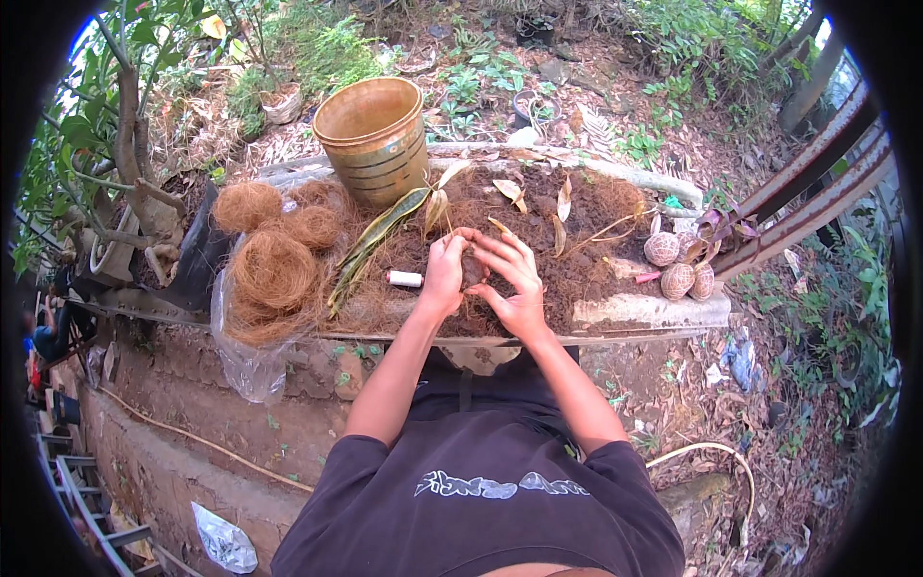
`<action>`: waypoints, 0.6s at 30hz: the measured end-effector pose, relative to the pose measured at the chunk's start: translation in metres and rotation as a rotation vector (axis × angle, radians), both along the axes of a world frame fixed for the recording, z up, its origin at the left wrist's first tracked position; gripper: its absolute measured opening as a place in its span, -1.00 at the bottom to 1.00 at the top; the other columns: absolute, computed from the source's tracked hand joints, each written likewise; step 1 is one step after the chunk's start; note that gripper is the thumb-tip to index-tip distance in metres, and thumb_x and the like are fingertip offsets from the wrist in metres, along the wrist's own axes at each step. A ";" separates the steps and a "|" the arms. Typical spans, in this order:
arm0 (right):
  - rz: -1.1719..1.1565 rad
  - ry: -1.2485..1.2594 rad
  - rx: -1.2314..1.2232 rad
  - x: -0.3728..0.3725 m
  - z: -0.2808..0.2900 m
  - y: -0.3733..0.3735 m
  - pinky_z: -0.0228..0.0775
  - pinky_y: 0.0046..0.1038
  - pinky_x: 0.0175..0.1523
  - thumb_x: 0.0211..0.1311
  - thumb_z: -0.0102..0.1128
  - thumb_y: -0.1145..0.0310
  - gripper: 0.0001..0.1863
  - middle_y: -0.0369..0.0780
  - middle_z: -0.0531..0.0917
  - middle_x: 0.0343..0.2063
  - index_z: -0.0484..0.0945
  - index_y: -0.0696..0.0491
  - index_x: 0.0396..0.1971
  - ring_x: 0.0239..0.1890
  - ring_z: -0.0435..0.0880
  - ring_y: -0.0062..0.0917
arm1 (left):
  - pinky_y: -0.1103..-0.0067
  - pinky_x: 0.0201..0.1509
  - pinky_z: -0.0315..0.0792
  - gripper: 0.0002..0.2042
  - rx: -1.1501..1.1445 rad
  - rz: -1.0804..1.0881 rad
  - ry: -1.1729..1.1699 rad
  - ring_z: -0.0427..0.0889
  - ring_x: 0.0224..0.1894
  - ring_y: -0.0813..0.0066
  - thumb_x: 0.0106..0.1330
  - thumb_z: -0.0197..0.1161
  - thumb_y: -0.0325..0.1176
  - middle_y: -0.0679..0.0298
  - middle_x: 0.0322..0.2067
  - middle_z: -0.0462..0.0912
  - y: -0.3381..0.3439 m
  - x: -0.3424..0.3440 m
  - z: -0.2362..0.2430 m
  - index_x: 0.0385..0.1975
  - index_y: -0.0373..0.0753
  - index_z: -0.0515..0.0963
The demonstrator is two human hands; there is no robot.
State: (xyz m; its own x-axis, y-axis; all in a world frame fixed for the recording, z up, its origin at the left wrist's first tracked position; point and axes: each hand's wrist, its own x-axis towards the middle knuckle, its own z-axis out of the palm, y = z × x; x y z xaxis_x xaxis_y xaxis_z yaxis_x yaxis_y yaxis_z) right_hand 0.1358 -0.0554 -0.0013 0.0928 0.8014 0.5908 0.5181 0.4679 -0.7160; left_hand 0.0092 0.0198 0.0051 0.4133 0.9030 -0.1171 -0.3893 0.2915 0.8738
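Note:
My left hand (446, 273) and my right hand (514, 286) meet above the table's near side, cupped around a dark clump of soil (471, 270). The left fingers press against it from one side; the right fingers curve over the other, with the thumb below. Much of the clump is hidden. Just left of my left hand lies a white spool of thread (404, 279). Long green leaves with yellow edges (381, 236) lean beyond it. Dried tan leaves (437, 207) lie past my fingertips. Loose dark soil (567, 260) spreads under and around both hands.
A tall ringed pot (373, 144) stands at the back. Nests of brown fibre (274, 269) lie left on clear plastic (252, 361). At the right end sit several thread-wrapped balls (678, 280) and a purple-leaved plant (726, 229). Rusty metal beams (817, 192) slant in at right.

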 end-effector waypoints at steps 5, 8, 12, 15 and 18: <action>0.017 -0.219 0.108 0.005 0.003 0.005 0.22 -0.16 0.37 -0.10 0.46 0.41 -0.38 -0.27 0.60 0.14 0.60 -0.03 0.11 0.27 0.39 -0.15 | 0.62 -0.21 0.44 -0.73 0.027 -0.038 0.036 0.54 -0.33 0.61 0.46 -0.20 -0.40 0.29 -0.37 0.59 0.003 0.001 0.006 -0.32 -0.28 0.51; 0.023 -0.189 0.038 0.005 0.003 0.005 0.24 -0.20 0.35 -0.06 0.41 0.41 -0.43 -0.27 0.62 0.12 0.60 0.01 0.09 0.27 0.39 -0.15 | 0.59 -0.23 0.47 -0.72 0.021 -0.010 0.055 0.56 -0.33 0.60 0.49 -0.19 -0.34 0.30 -0.36 0.59 0.006 0.002 -0.001 -0.29 -0.27 0.51; 0.063 0.000 -0.087 0.005 -0.008 0.009 0.22 -0.22 0.35 0.04 0.37 0.37 -0.43 -0.20 0.56 0.17 0.55 0.04 0.14 0.31 0.35 -0.16 | 0.52 -0.19 0.52 -0.69 -0.051 0.014 0.058 0.62 -0.27 0.53 0.52 -0.17 -0.23 0.32 -0.32 0.61 0.009 0.007 -0.005 -0.21 -0.22 0.52; 0.033 0.207 -0.098 0.003 -0.011 0.009 0.17 -0.20 0.38 0.10 0.35 0.33 -0.38 -0.12 0.47 0.26 0.46 0.08 0.22 0.36 0.29 -0.16 | 0.42 -0.02 0.46 -0.73 -0.315 0.007 0.004 0.54 -0.03 0.52 0.51 -0.08 -0.17 0.28 -0.13 0.58 0.006 0.008 0.011 -0.06 -0.16 0.50; 0.070 -0.123 0.053 0.009 -0.002 0.009 0.14 -0.14 0.41 0.07 0.39 0.34 -0.33 -0.09 0.41 0.29 0.42 0.11 0.24 0.36 0.32 -0.17 | 0.33 0.06 0.39 -0.71 -0.475 0.097 0.180 0.45 0.10 0.59 0.50 -0.09 -0.11 0.35 -0.06 0.58 -0.002 0.014 0.035 -0.03 -0.07 0.51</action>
